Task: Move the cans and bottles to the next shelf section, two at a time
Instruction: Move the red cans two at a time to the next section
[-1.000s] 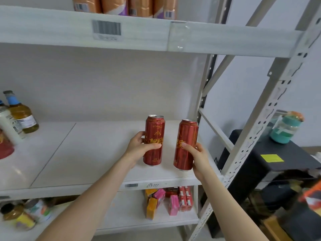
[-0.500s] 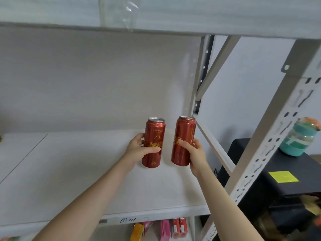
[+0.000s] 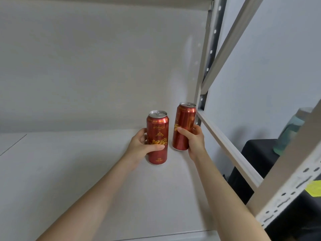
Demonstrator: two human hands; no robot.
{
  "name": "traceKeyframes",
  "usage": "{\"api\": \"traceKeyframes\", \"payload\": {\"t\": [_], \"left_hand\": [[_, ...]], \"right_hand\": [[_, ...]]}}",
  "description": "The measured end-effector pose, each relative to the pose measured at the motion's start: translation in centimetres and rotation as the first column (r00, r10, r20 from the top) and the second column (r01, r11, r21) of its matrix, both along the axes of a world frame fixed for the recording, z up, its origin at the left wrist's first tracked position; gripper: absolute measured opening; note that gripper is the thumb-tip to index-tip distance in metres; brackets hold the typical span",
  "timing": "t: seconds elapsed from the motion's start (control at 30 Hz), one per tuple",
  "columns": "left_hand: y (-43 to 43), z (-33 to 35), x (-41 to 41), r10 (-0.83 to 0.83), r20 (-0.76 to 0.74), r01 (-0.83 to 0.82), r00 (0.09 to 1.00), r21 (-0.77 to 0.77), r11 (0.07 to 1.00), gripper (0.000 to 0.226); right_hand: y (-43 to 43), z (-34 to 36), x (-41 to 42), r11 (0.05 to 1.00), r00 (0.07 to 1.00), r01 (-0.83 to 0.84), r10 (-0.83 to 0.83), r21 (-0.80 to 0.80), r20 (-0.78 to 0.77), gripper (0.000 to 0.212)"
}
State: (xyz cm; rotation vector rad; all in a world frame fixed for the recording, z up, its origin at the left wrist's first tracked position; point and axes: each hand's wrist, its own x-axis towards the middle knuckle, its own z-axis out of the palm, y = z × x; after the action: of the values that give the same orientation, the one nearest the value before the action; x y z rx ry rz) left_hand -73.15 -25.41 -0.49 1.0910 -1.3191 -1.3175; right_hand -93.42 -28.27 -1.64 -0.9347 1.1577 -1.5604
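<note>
Two tall red cans with gold print are over the white shelf board [image 3: 69, 180], near its back right corner. My left hand [image 3: 140, 146] wraps around the left can [image 3: 157, 131], which stands upright with its base on or just at the board. My right hand [image 3: 192, 139] grips the right can [image 3: 184, 122], which tilts slightly to the right, its base at the board close to the back wall. The cans are a small gap apart. Both arms reach in from below.
The shelf's rear upright [image 3: 206, 66] and a diagonal brace [image 3: 231, 37] rise right of the cans. A side rail [image 3: 229, 148] and the perforated front post [image 3: 284, 193] bound the right end. Beyond them stands a black stand [image 3: 257, 153] with a teal bottle [image 3: 288, 134].
Both hands have carried the cans deeper into the shelf and lower, toward the back right corner. The view has closed in, so the bottles at the left and the lower shelf are out of sight.
</note>
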Motion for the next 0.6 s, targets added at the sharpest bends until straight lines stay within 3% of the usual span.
{"api": "traceKeyframes", "payload": {"t": [0.23,0.47,0.6], "left_hand": [[-1.3,-0.9,-0.3,-0.027,-0.014,0.026,1.0,-0.054,0.998,0.082],[-1.9,-1.5,-0.2,-0.053,0.003,0.053,0.999,-0.108,0.993,0.08],[-2.0,-1.8,-0.1,-0.062,-0.021,0.059,0.998,-0.113,0.992,0.087]], "right_hand": [[-3.1,-0.7,-0.5,0.999,0.998,-0.009,0.007,-0.031,-0.056,0.087],[-5.6,-1.5,-0.2,0.994,0.992,-0.064,0.054,-0.086,-0.11,0.064],[-6.0,-1.7,-0.4,0.993,0.988,-0.077,0.063,-0.091,-0.143,0.066]]}}
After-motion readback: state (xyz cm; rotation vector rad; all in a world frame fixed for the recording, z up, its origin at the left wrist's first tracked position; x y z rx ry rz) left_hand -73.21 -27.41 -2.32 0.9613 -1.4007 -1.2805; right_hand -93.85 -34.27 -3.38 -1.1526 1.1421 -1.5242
